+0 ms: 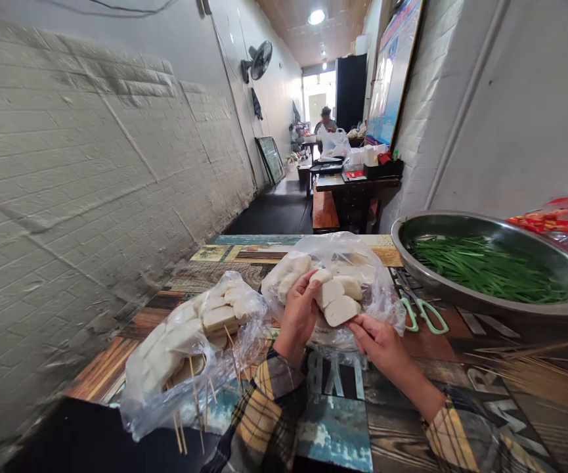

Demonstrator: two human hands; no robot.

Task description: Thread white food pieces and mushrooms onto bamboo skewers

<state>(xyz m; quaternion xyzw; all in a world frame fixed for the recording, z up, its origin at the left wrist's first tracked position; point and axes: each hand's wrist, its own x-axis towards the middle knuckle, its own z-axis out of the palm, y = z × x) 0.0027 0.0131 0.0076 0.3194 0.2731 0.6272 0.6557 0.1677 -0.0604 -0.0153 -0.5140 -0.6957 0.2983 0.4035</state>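
My left hand (299, 314) is closed round several white bread slices (337, 297) held in a row just above an open clear plastic bag of slices (291, 269). My right hand (379, 341) pinches the nearest slice from below, fingers closed on it. A second clear bag (185, 341) lies to the left on the patterned table (333, 427), filled with slices threaded on bamboo skewers whose ends stick out toward me.
A large steel bowl of green chives (490, 266) stands at the right, green-handled scissors (424, 312) in front of it. Loose bamboo skewers (544, 374) lie at the right. A white brick wall runs along the left. A person sits far down the corridor (326, 120).
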